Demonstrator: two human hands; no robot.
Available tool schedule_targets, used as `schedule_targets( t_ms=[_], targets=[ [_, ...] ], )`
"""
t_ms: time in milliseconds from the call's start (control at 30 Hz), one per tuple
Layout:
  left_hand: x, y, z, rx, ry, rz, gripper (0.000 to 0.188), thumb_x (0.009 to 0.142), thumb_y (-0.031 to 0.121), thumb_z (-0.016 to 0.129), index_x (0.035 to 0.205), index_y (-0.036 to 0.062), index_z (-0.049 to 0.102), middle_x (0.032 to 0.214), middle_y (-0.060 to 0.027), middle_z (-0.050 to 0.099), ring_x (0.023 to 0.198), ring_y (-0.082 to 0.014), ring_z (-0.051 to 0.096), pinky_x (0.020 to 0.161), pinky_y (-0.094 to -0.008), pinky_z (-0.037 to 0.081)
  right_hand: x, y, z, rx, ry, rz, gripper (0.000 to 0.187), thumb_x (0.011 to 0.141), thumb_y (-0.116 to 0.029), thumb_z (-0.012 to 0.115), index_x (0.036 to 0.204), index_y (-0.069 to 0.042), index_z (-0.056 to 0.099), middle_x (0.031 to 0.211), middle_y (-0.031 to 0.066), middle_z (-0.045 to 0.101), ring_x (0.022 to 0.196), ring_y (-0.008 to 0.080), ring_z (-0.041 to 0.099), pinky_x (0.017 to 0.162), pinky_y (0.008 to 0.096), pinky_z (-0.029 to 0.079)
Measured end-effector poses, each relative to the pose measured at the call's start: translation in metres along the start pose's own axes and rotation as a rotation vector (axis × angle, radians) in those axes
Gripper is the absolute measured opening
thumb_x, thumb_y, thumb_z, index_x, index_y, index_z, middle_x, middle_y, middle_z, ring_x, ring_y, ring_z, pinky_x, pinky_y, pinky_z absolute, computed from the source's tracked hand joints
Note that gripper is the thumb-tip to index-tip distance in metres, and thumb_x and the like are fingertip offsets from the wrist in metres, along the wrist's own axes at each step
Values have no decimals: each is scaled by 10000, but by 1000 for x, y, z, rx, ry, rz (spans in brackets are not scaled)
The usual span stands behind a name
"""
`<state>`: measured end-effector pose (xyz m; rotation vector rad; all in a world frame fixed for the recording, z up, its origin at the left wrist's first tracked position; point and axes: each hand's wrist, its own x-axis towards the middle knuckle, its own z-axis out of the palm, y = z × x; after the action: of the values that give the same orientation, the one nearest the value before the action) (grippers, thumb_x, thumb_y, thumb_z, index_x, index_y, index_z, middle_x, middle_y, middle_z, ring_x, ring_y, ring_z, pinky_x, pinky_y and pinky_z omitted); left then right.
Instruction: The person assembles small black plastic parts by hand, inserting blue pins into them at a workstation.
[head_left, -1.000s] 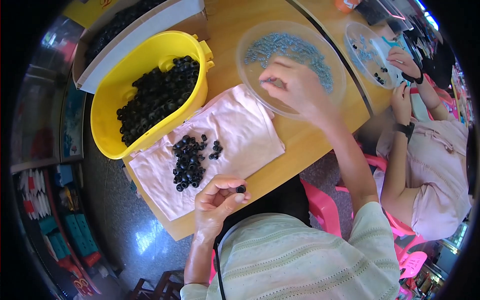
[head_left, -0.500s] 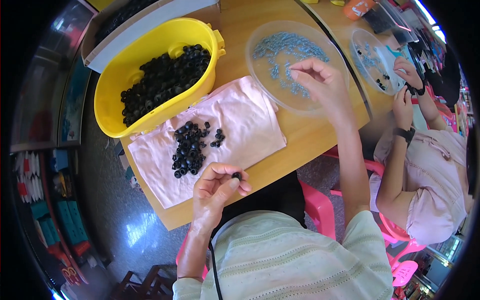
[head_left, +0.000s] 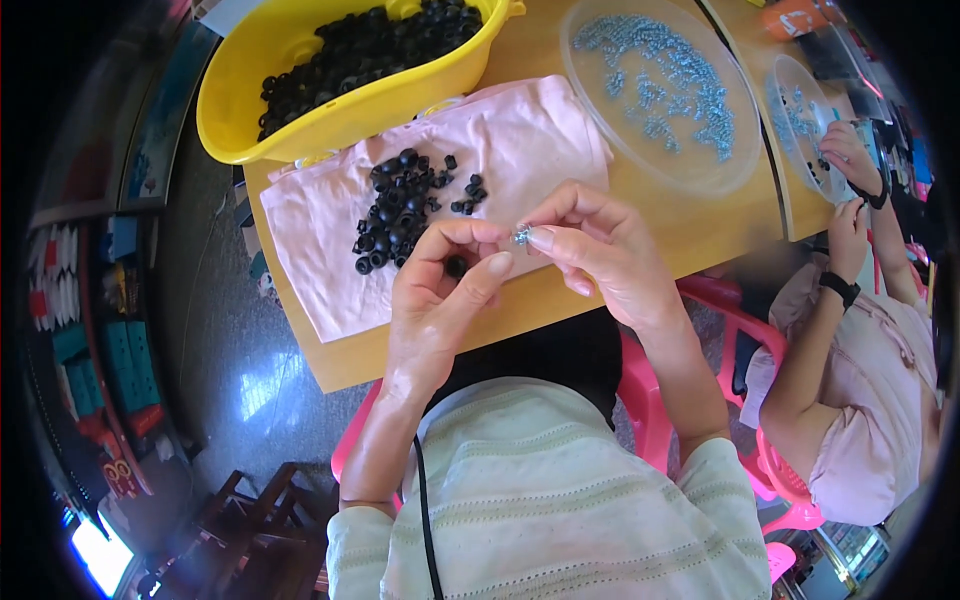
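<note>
Both my hands meet over the near edge of a folded pink cloth [head_left: 310,230]. In my left hand [head_left: 432,305] a small round black part [head_left: 456,267] rests inside the curled fingers. Thumb and forefinger of my right hand [head_left: 612,258] pinch a small shiny bluish-silver piece [head_left: 521,235], close to the left fingertips. On the cloth, just beyond my left hand, lies a pile of black round parts [head_left: 405,205], with a few smaller black pieces [head_left: 470,194] beside it. A clear round tray [head_left: 690,178] of small bluish pieces [head_left: 690,85] stands beyond my right hand.
A yellow tub [head_left: 390,105] full of black parts stands at the far left of the wooden table [head_left: 350,372]. At the right a co-worker's hands [head_left: 848,160] are busy by another clear tray [head_left: 783,120]. Pink plastic chairs [head_left: 645,400] stand near me.
My right hand has come from over the clear tray toward my left hand, bringing a small shiny piece. The left hand keeps the black part. The whole view has shifted, moving the table upward.
</note>
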<state>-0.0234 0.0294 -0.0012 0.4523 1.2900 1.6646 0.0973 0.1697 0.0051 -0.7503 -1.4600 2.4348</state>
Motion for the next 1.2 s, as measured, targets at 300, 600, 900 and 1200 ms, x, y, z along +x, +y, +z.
schedule_targets(
  t_ms=[300, 600, 900, 1200],
  targets=[
    [-3, -2, 0, 216, 51, 62, 130, 917, 84, 634, 1028, 38, 584, 766, 72, 482, 678, 0, 384, 605, -155, 322, -3, 7, 3, -76, 9, -44, 95, 890, -120, 653, 928, -34, 641, 768, -22, 582, 543, 2, 426, 433, 154, 313],
    [-2, -2, -2, 441, 85, 10, 146, 953, 145, 581, 953, 0, 577, 726, 24, 513, 664, -35, 422, 577, -199, 366, -2, 21, 2, -60, 33, -91, 80, 899, -107, 642, 933, -35, 643, 786, -9, 597, 537, 12, 445, 430, 169, 338],
    [3, -2, 1, 462, 107, 35, 108, 919, 104, 601, 948, 2, 579, 710, 30, 533, 653, -17, 446, 572, -183, 367, 6, 32, -3, -918, 221, -528, 205, 841, 56, 636, 1031, -19, 639, 790, 18, 600, 682, 70, 592, 585, 192, 463],
    [-2, -2, 2, 641, 64, 89, 121, 890, 69, 633, 990, 18, 587, 670, 20, 501, 599, -28, 425, 544, -191, 366, -3, 17, 9, -604, 212, -378, 85, 852, -59, 673, 910, -8, 638, 736, 51, 607, 606, 89, 548, 545, 250, 441]
  ],
)
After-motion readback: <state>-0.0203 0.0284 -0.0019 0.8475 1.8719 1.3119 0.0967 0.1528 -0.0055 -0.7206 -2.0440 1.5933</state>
